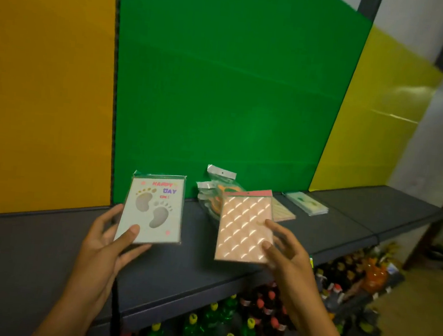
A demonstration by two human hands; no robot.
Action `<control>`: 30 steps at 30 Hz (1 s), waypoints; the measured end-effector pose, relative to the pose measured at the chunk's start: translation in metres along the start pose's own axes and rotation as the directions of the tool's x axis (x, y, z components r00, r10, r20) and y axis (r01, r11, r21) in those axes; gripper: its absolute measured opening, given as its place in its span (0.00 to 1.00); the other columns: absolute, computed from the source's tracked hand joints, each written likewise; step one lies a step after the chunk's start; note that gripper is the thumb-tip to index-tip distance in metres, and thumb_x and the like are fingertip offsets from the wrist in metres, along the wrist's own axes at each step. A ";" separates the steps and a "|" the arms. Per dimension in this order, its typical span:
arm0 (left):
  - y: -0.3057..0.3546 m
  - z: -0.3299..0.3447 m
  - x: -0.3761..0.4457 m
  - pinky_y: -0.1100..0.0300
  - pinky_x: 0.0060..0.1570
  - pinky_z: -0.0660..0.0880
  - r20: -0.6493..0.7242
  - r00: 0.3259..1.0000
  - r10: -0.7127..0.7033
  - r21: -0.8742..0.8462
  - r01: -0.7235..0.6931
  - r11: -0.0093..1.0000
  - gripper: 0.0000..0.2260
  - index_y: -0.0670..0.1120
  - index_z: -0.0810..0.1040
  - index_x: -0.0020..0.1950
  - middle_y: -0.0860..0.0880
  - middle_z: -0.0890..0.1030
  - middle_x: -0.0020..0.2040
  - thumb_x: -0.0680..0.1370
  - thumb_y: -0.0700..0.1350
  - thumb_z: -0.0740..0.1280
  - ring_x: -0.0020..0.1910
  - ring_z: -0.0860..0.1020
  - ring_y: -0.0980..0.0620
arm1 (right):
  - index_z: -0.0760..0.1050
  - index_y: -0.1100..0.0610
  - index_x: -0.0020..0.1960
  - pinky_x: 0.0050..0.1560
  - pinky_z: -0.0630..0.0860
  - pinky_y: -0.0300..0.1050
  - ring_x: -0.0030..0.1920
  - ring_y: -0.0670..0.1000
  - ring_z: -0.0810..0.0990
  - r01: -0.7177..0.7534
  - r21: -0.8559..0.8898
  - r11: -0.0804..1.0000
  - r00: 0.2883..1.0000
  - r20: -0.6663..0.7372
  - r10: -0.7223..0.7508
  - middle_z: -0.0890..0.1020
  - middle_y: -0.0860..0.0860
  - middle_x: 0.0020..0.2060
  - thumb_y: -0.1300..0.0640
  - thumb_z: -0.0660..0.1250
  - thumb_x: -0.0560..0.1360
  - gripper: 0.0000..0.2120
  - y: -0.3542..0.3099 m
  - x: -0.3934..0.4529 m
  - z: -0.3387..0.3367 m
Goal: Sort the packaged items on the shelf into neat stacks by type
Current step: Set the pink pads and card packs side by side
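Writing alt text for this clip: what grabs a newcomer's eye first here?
First, the two flat packs held up over the dark shelf: the left hand holds a pale footprint card pack, the right hand a shiny pink quilted pack. Behind them stands a big green board between an orange board and a yellow one. Bottles fill the lower shelf.

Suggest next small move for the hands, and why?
Probably carry the footprint card pack in the left hand rightward to the matching pale green stack far along the shelf; the right hand holds a different pink pack.
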State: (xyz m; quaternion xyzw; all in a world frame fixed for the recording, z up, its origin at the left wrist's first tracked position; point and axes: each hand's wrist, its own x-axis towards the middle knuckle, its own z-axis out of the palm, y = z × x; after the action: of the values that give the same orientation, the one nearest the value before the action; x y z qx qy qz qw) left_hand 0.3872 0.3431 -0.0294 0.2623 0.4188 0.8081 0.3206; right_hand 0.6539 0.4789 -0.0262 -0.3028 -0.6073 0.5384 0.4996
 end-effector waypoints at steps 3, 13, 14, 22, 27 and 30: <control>-0.020 0.033 0.032 0.56 0.41 0.82 0.025 1.000 -0.013 -0.046 0.014 0.999 0.22 0.47 0.68 0.70 0.50 0.81 0.58 0.77 0.33 0.64 0.57 0.80 0.47 | 0.80 0.48 0.59 0.52 0.81 0.44 0.56 0.37 0.79 -0.004 -0.027 1.000 0.999 -0.041 0.003 0.82 0.42 0.58 0.66 0.67 0.77 0.17 -0.002 0.035 -0.026; -0.077 0.120 0.116 0.54 0.46 0.82 0.126 0.991 -0.035 -0.056 0.042 0.998 0.25 0.49 0.67 0.71 0.46 0.82 0.59 0.76 0.32 0.64 0.56 0.81 0.48 | 0.79 0.49 0.61 0.45 0.81 0.40 0.53 0.33 0.76 -0.016 -0.098 0.995 0.994 -0.108 0.006 0.78 0.41 0.59 0.66 0.67 0.77 0.17 0.008 0.124 -0.087; -0.083 0.126 0.121 0.53 0.46 0.81 0.134 0.990 -0.042 -0.045 0.049 0.998 0.24 0.49 0.68 0.70 0.46 0.82 0.59 0.76 0.32 0.64 0.55 0.81 0.48 | 0.79 0.49 0.61 0.45 0.81 0.40 0.52 0.32 0.78 -0.025 -0.094 0.995 0.993 -0.115 0.014 0.78 0.42 0.59 0.66 0.66 0.77 0.17 0.012 0.130 -0.093; -0.113 0.172 0.149 0.56 0.45 0.82 0.148 0.986 -0.075 0.031 0.071 0.997 0.18 0.48 0.75 0.64 0.47 0.81 0.61 0.76 0.34 0.64 0.57 0.81 0.48 | 0.79 0.51 0.61 0.42 0.80 0.38 0.50 0.32 0.80 -0.029 -0.036 0.999 0.992 -0.123 0.024 0.79 0.44 0.58 0.67 0.66 0.77 0.17 0.029 0.181 -0.137; -0.132 0.203 0.151 0.56 0.45 0.82 0.098 0.995 -0.035 0.050 0.030 0.998 0.17 0.46 0.77 0.63 0.48 0.80 0.62 0.76 0.35 0.65 0.55 0.82 0.47 | 0.80 0.47 0.59 0.54 0.81 0.47 0.62 0.43 0.77 -0.035 -0.036 0.999 0.998 -0.047 0.034 0.78 0.47 0.62 0.67 0.67 0.77 0.18 0.043 0.222 -0.170; -0.148 0.224 0.146 0.58 0.44 0.82 0.029 0.999 -0.013 0.053 0.012 0.999 0.16 0.46 0.77 0.63 0.47 0.79 0.64 0.76 0.34 0.64 0.54 0.82 0.47 | 0.81 0.45 0.59 0.64 0.76 0.56 0.67 0.49 0.74 -0.060 -0.046 0.997 0.998 0.028 0.062 0.78 0.45 0.63 0.66 0.67 0.77 0.19 0.047 0.244 -0.191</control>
State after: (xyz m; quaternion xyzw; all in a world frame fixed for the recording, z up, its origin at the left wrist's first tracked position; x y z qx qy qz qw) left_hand 0.4906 0.6299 -0.0170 0.2798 0.4371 0.7907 0.3247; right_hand 0.7463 0.7782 -0.0179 -0.3246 -0.6170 0.5439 0.4670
